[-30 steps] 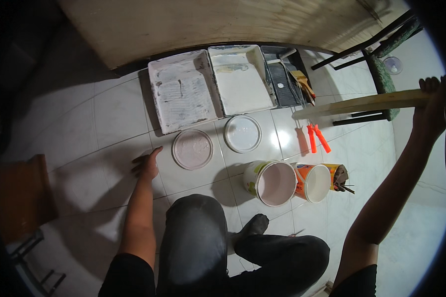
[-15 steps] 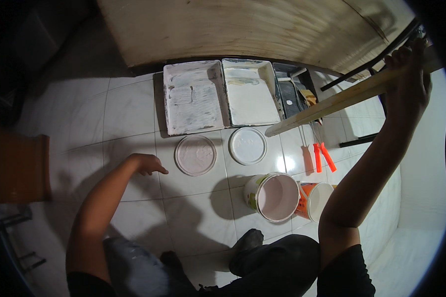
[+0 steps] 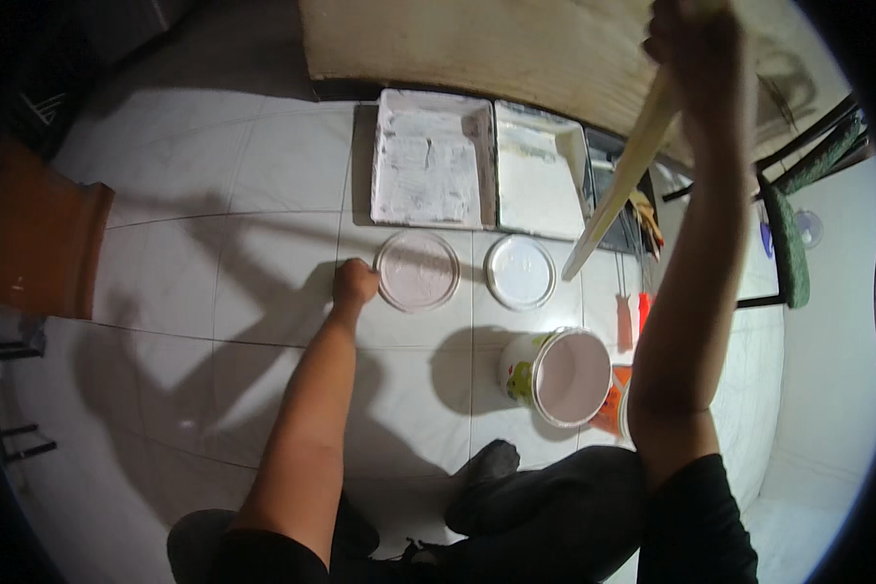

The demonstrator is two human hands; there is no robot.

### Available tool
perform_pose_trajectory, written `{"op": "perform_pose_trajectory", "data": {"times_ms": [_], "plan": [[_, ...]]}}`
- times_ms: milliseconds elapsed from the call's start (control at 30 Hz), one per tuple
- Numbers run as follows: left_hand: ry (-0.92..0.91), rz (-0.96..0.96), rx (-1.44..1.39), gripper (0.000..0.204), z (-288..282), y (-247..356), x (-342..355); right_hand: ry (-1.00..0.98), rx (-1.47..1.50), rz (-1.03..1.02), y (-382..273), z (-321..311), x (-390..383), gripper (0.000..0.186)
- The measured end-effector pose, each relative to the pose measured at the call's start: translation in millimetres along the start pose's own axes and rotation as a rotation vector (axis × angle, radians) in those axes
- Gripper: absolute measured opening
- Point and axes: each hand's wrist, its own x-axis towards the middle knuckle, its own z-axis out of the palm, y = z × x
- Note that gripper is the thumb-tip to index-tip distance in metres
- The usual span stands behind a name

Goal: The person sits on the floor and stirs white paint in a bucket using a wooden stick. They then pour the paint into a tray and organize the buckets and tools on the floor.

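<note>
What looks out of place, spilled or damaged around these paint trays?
I see nothing clearly spilled or broken. The pink lid and white lid lie flat. Only the left paint tray looks a bit untidy: it's pale but streaked with darker patches, while the right paint tray holds smoother white paint.

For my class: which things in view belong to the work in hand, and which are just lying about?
Seemingly in the work:
pale strip, in the right hand
pink lid, beside the left hand
white lid
coated trays
pink-lined bucket
orange bucket

Probably just lying about:
green-padded chair
brown object at far left
</note>
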Motion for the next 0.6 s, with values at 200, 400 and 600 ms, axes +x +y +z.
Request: {"op": "perform_pose_trajectory", "data": {"times_ms": [200,400,600], "plan": [[0.013,0.083,-0.130,0.020,6.0,-23.5,3.4,-0.487,-0.181,-0.296,11.9,47.0,-35.0,0.046],[-0.084,0.037,-0.510,0.016,-50.4,-60.7,-11.6,-0.674,0.199,-0.355,23.9,109.9,-114.1,0.046],[-0.013,-0.193,-0.473,0.014,-117.9,-110.6,-23.0,-0.927,0.092,-0.405,24.9,174.1,-193.1,0.044]]}}
